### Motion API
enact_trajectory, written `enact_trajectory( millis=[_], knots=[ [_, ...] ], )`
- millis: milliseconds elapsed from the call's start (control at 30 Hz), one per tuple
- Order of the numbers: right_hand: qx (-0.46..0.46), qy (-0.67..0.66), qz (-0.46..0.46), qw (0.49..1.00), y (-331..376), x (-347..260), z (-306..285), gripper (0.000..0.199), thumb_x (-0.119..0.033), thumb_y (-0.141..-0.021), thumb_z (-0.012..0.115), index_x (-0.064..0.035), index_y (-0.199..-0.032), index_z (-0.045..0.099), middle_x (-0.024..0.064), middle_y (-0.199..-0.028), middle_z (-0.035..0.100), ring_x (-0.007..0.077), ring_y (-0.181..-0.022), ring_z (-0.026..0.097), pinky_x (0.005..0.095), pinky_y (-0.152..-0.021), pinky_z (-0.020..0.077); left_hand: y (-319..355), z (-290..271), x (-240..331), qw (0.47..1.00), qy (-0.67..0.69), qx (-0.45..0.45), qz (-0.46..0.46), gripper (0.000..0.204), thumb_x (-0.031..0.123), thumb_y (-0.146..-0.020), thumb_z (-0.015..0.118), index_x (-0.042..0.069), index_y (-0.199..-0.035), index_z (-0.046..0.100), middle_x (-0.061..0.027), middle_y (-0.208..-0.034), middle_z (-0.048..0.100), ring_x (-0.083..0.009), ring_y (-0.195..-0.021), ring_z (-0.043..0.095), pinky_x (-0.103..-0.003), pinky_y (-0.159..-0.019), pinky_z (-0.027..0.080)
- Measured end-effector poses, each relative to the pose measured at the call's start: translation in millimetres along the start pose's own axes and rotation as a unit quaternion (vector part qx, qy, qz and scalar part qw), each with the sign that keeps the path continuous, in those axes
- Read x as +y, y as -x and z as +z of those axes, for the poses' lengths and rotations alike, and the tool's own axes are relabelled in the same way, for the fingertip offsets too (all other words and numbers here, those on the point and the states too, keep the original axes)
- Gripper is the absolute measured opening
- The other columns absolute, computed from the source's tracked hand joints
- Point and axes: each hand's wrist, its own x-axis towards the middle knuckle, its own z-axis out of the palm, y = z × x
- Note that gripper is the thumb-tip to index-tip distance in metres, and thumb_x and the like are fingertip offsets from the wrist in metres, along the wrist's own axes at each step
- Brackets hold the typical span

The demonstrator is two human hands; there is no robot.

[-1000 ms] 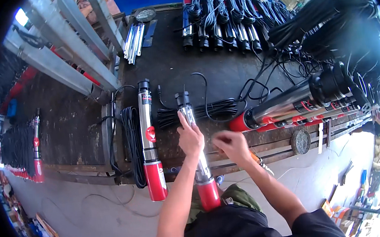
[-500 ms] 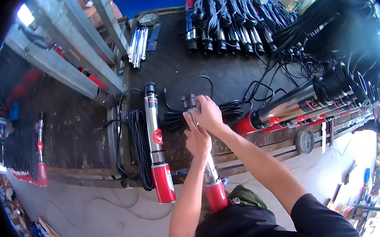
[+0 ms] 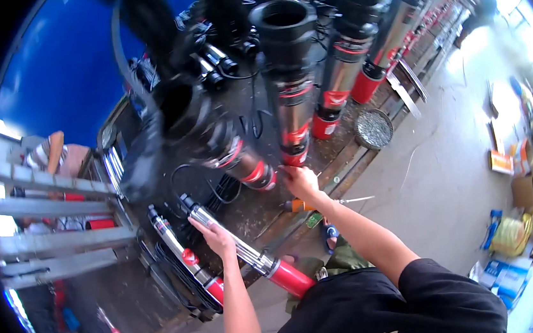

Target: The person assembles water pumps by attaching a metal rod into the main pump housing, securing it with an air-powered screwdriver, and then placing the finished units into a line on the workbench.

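A long steel pump with a red end lies slanted across the dark workbench. My left hand is closed over its steel body near the middle. My right hand reaches forward to the red base of a bigger upright-looking pump. Its fingertips are at that base, and I cannot tell whether they grip it. An orange-handled screwdriver lies on the bench edge just under my right wrist.
A second slim pump with black cable coils lies left of the first. More red-ended pumps and a round mesh disc sit further right. Grey metal racks stand at left, and boxes on the floor at right.
The view has swung and come much closer to the bench. My right hand left the slim pump's top and moved right to the bigger pump's red base. My left hand stays on the slim pump.
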Motion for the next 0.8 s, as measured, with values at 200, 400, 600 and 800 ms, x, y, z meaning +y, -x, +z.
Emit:
enact_trajectory(
  millis=[200,400,600,800],
  knots=[
    [-0.012,0.024,0.013,1.0,-9,9,21,0.02,-0.029,-0.083,0.071,-0.0252,-0.101,0.078,0.0106,-0.084,0.073,0.032,-0.081,0.072,0.0445,-0.073,0.0586,0,2,2,1.0,-0.03,-0.005,0.001,0.064,0.02,-0.104,0.033,0.009,-0.162,0.008,-0.0342,-0.153,0.035,-0.049,-0.132,0.048,-0.047,-0.108,0.041],
    [-0.016,0.064,-0.009,0.998,-9,1,16,0.016,-0.028,-0.086,0.068,-0.0133,-0.093,0.071,0.0141,-0.08,0.071,0.0352,-0.077,0.071,0.0469,-0.068,0.0568,-3,-1,3,1.0,0.007,-0.013,-0.001,0.065,0.022,-0.103,0.034,0.008,-0.161,0.008,-0.0336,-0.153,0.037,-0.0493,-0.135,0.045,-0.046,-0.111,0.039],
    [-0.105,-0.246,-0.027,0.963,93,-67,-37,0.017,-0.01,-0.083,0.072,-0.0025,-0.099,0.073,0.012,-0.082,0.072,0.0201,-0.074,0.071,0.0326,-0.071,0.0559,1,-2,-15,0.997,-0.06,0.049,-0.002,0.067,0.021,-0.101,0.043,0.014,-0.161,0.014,-0.0339,-0.135,0.054,-0.049,-0.116,0.059,-0.051,-0.1,0.045],
    [-0.142,-0.262,-0.189,0.936,49,-168,60,0.017,-0.01,-0.084,0.074,-0.0026,-0.099,0.074,0.0107,-0.09,0.067,0.0163,-0.079,0.065,0.0305,-0.073,0.0528,4,2,-7,0.991,-0.097,0.038,-0.088,0.071,0.034,-0.099,0.049,0.023,-0.161,0.017,-0.026,-0.108,0.061,-0.045,-0.094,0.065,-0.054,-0.08,0.053]
  ],
)
